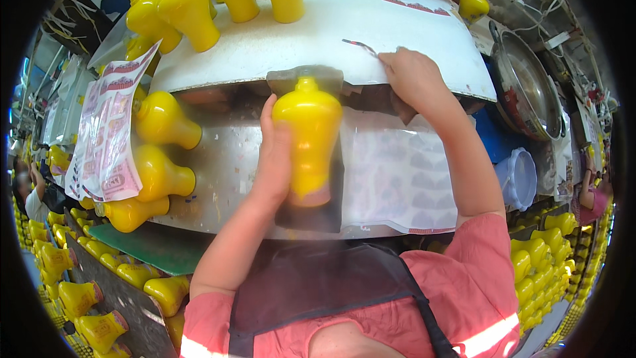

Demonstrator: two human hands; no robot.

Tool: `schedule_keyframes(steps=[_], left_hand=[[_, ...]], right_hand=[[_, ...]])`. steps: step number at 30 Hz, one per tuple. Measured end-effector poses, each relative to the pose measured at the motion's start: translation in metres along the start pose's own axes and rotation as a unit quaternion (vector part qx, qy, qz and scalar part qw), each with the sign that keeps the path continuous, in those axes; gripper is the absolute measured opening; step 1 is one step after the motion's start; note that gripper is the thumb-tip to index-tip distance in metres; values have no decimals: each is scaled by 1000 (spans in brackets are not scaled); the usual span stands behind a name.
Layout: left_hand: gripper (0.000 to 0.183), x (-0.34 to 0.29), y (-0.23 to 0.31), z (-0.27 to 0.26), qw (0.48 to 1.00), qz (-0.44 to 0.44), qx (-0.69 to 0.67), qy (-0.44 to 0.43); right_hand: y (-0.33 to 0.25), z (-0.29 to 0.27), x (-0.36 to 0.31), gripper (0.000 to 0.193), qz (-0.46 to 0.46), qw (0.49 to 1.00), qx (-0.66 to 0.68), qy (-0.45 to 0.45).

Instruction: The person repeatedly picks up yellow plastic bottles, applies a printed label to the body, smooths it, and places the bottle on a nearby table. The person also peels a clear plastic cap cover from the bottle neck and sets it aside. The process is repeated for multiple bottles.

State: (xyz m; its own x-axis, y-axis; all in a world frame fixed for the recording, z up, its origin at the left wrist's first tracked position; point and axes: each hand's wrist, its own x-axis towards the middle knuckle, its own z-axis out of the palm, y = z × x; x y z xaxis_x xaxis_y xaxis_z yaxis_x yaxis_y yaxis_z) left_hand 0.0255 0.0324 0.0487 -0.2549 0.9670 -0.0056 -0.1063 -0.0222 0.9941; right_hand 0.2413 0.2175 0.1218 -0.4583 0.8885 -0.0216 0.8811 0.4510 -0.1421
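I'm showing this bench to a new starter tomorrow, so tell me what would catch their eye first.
First the yellow bottle at the centre, lying in a dark cradle on the metal bench, with the left hand gripping its side. Next the right hand, resting on the white sheet just above, by a thin label strip. Then the many more yellow bottles crowding the left edge and top of the bench.

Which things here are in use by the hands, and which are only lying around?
In use: yellow bottle held by left hand; label strip at right hand; white sheet.
Lying around: metal bowl, plastic tub, label stack.
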Motion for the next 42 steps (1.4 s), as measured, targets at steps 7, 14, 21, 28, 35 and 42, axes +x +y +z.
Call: schedule_keyframes(steps=[7,14,21,28,35,42], left_hand=[[78,-7,3,2,998,13,62,4],[82,-2,1,-7,995,-31,-91,-33],[55,13,32,-13,983,141,109,39],[39,45,96,-4,956,214,121,-161],[22,44,104,-15,982,-42,59,-173],[27,53,93,-11,995,-19,47,-83]], right_hand=[[-6,0,-2,33,31,989,85,114],[-6,12,23,20,-33,987,36,151],[-34,-33,-14,7,-202,949,44,238],[-78,-76,-65,6,-348,894,16,281],[-71,-53,-64,19,-349,870,27,346],[-81,-19,-49,23,-345,862,4,371]])
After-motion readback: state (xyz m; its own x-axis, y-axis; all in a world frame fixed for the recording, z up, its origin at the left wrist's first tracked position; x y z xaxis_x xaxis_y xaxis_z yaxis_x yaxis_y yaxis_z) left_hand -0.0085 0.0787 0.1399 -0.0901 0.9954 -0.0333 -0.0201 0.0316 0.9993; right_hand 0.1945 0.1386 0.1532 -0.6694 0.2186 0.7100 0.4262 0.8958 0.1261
